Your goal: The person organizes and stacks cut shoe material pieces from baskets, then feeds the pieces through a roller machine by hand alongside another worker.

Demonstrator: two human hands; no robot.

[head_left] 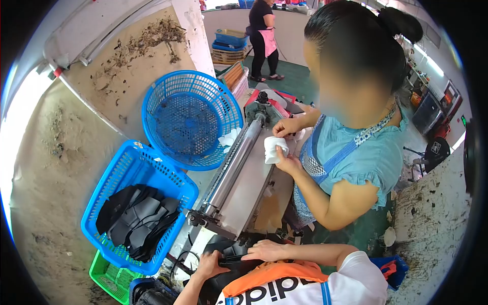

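Note:
At the bottom centre, my left hand (209,265) grips the left edge of a stack of black pieces (234,257), with the thumb over it. My right hand (267,250) holds the same stack from the right, its fingers bent over the top. The stack lies between both hands, in front of my orange apron (277,274) and just below the near end of a machine with a long metal roller (236,165). The undersides of the pieces and some of my fingertips are hidden.
Across the machine a co-worker (351,152) holds white pieces (275,149). To the left are a blue basket (94,213) of black pieces, a round blue basket (152,122) and a green basket (119,277). Another person (263,38) stands in the background.

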